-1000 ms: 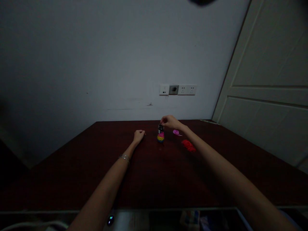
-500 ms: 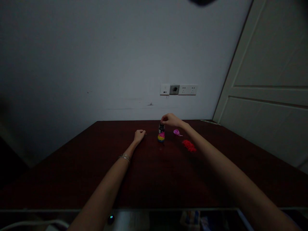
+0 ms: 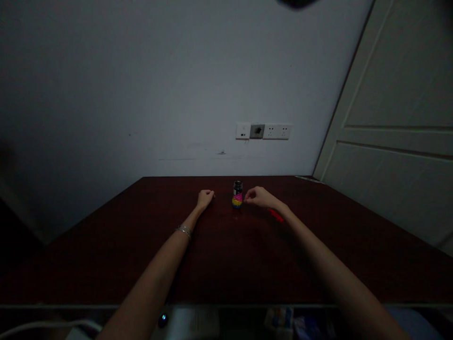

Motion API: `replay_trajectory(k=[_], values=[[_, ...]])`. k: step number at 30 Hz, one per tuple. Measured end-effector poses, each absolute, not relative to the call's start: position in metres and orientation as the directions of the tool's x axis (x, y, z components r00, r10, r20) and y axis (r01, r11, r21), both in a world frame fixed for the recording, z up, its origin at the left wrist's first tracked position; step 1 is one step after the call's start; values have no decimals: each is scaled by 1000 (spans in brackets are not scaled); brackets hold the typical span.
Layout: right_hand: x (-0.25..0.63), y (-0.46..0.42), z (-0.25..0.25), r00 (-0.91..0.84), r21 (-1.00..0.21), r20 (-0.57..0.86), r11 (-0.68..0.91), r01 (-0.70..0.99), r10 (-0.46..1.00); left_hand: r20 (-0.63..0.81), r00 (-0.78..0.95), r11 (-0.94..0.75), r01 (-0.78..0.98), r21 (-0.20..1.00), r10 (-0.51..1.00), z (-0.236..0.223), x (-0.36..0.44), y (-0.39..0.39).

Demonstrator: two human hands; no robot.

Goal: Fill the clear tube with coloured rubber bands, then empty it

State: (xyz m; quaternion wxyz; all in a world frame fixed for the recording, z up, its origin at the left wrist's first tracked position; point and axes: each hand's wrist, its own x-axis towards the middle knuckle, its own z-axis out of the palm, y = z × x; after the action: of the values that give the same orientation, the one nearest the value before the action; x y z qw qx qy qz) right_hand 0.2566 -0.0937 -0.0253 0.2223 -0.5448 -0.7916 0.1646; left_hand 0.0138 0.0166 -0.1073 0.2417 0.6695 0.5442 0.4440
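Note:
A small glass jar (image 3: 237, 192) stands upright on the dark red table (image 3: 226, 255), with blue, yellow and pink layers inside and a clear, uncovered top. To its left my left hand (image 3: 205, 198) rests on the table, fingers curled in and nothing visible in them. Close to the jar's right side is my right hand (image 3: 260, 196), thumb and fingertips pinched together low down; whatever they may hold is too small to make out. Part of a bright red, stringy pile (image 3: 275, 216) shows beyond my right wrist, the rest covered by the arm.
Behind the table rises a pale wall (image 3: 177, 94) with a row of sockets (image 3: 263, 131). A white panelled door (image 3: 396, 156) stands on the right. Below the table's front edge lie a white cable (image 3: 53, 325) and several dim objects.
My right hand has come down from the jar's mouth to the table on its right. It now hides the pink funnel-like piece and more of the red pile. My left hand stays put.

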Motion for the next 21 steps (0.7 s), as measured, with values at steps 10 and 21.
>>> replay_trajectory(k=[10, 21], values=[[236, -98, -79, -246, -247, 66, 255, 935, 967, 331, 15, -291, 517, 805, 943, -104, 13, 13], [269, -77, -33, -302, -491, 294, 414, 767, 907, 262, -11, -247, 299, 922, 965, -104, 10, 15]])
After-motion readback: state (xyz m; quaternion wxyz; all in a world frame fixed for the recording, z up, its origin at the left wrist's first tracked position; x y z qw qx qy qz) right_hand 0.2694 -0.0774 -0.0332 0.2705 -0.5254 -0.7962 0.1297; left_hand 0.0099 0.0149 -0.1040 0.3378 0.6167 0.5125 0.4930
